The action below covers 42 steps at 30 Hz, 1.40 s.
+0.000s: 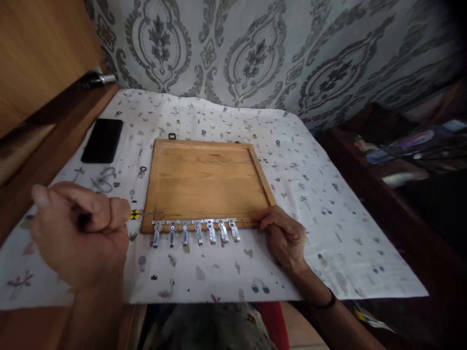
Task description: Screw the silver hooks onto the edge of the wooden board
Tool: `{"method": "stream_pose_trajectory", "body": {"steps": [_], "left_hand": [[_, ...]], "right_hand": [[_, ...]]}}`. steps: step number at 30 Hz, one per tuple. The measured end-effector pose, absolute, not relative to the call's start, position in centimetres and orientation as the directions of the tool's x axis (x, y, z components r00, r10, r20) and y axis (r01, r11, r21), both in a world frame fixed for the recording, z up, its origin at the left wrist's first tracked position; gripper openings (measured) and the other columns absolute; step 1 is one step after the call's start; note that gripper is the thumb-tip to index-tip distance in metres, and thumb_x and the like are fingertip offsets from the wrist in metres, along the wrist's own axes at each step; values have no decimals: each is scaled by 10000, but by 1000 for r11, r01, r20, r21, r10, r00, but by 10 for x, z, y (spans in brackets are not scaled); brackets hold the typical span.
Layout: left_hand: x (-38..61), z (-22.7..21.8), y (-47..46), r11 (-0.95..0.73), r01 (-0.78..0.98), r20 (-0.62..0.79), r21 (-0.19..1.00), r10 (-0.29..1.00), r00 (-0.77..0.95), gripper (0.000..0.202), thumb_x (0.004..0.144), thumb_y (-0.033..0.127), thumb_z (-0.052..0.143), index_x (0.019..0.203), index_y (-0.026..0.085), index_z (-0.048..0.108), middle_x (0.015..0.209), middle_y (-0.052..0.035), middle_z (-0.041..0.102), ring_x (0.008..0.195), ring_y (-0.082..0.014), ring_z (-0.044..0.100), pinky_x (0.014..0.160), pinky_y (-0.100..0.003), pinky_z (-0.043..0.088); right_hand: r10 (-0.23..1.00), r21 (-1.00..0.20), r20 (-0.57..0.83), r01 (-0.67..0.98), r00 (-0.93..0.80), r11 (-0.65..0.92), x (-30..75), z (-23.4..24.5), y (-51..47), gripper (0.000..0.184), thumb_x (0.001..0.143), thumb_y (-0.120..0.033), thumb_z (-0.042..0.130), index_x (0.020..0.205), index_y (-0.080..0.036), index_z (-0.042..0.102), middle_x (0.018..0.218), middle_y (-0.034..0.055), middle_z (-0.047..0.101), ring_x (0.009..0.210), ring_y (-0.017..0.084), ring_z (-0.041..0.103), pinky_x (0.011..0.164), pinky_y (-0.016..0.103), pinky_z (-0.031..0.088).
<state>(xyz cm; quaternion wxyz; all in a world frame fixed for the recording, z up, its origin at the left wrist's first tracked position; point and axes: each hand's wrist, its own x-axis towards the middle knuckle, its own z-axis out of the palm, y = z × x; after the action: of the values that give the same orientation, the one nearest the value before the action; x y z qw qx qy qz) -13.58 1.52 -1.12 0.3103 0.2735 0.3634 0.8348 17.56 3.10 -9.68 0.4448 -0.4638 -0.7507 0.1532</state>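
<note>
Left hand [82, 233], at the lower left, stands above an upright forearm, fingers clamped round a screwdriver [134, 214] aimed rightward over the board [207, 175] mid-frame. Right hand [284, 238], forearm slanting from the lower right, has bent fingers gripping the board's corner beside clips [198, 232].

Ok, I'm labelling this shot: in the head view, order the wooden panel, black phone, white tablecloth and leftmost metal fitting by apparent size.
Largest to smallest:
white tablecloth
wooden panel
black phone
leftmost metal fitting

Fittings [198, 233] along near edge of board [207, 177]
</note>
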Motion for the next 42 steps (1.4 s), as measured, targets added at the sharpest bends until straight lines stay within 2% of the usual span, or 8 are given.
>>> {"method": "stream_pose_trajectory", "body": {"steps": [6, 9, 14, 23, 29, 34, 38, 42], "left_hand": [[-139, -19, 23, -640, -46, 432, 767, 568, -700, 471, 968, 420, 653, 598, 185, 482, 432, 98, 264, 352, -60, 146, 353, -223, 144], [-147, -21, 26, -632, -22, 388, 775, 502, -773, 402, 916, 399, 657, 622, 197, 472, 443, 108, 228, 377, -61, 138, 392, -214, 170], [-165, -34, 31, -553, -103, 243, 827, 516, -821, 202, 776, 183, 616, 666, 192, 446, 555, 88, 310, 503, -80, 334, 565, -220, 405], [-185, -64, 19, -495, 71, 292, 866, 387, -875, 253, 852, 295, 551, 681, 209, 386, 635, 67, 313, 671, -128, 504, 821, -321, 509], [-204, -83, 6, -216, 237, 315, 947, 482, -818, 278, 843, 332, 622, 629, 207, 495, 607, 46, 449, 641, -149, 509, 643, -279, 427], [-223, -85, -2, -10, 461, 360, 887, 640, -678, 326, 881, 406, 593, 623, 213, 540, 610, 21, 501, 614, -170, 489, 584, -286, 394], [-237, -82, 9, 105, 657, 399, 747, 720, -568, 231, 889, 389, 567, 737, 224, 624, 709, -15, 631, 720, -230, 584, 687, -331, 457], [-247, -79, 31, 196, 804, 419, 561, 770, -480, 171, 881, 235, 526, 933, 216, 689, 1022, -110, 731, 1006, -315, 620, 931, -437, 469]], "right_hand": [[819, -678, 552, 488, -156, 549, 178, -98, 34, 320, 876, -49, 479, 678, -230, 654, 749, 33, 719, 692, 188, 679, 632, 312, 540], [776, -644, 605, 462, -179, 610, 178, -98, 37, 328, 907, -49, 469, 710, -230, 659, 728, 23, 709, 662, 174, 671, 612, 292, 535], [732, -596, 637, 447, -242, 667, 179, -95, 38, 318, 916, -39, 470, 725, -234, 632, 738, 7, 692, 661, 158, 674, 593, 261, 525], [703, -546, 640, 461, -309, 699, 183, -93, 35, 308, 899, -44, 460, 751, -250, 635, 768, 32, 713, 682, 195, 709, 597, 285, 567], [675, -525, 669, 446, -309, 725, 182, -93, 36, 293, 898, -41, 480, 771, -251, 639, 776, 19, 722, 673, 183, 714, 588, 272, 573], [677, -523, 665, 451, -315, 723, 183, -94, 36, 292, 902, -48, 487, 762, -252, 641, 779, 19, 724, 674, 186, 715, 588, 278, 575], [680, -533, 661, 440, -316, 722, 184, -95, 35, 295, 896, -37, 494, 775, -253, 654, 793, 13, 728, 684, 181, 716, 603, 272, 579], [665, -525, 675, 424, -320, 738, 184, -95, 35, 299, 896, -30, 493, 767, -245, 655, 795, 16, 730, 696, 175, 717, 611, 262, 576]]}}
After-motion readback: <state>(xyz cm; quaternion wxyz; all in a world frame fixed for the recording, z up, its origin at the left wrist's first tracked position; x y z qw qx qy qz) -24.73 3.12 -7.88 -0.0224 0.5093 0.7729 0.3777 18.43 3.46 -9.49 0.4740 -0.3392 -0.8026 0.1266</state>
